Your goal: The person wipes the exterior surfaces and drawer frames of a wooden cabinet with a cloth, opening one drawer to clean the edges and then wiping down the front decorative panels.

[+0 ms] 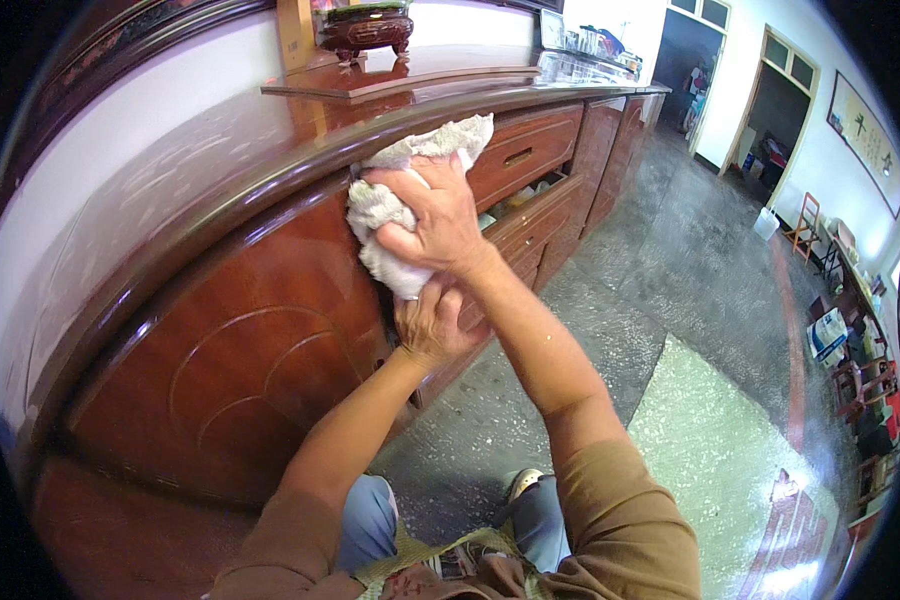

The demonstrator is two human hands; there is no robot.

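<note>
My right hand (442,217) presses a crumpled white cloth (382,202) against the upper front of a reddish-brown wooden sideboard (270,360), just beneath its top edge. The cloth bunches around the fingers, and one flap sticks up past them toward the sideboard's top. Just below, my left hand (435,326) has bent fingers at the cloth's lower end, by the edge of a carved cabinet door (262,330). Whether those fingers grip the cloth or the door edge cannot be made out. To the right of the cloth is a drawer (529,154) with a recessed handle.
Below that drawer, another drawer (544,206) stands partly pulled out with things inside. On the sideboard top are a footed dark red censer (366,30) and a glass-covered end holding small items. Chairs and boxes (826,334) line the right wall. A pale green patch (709,420) marks the speckled floor.
</note>
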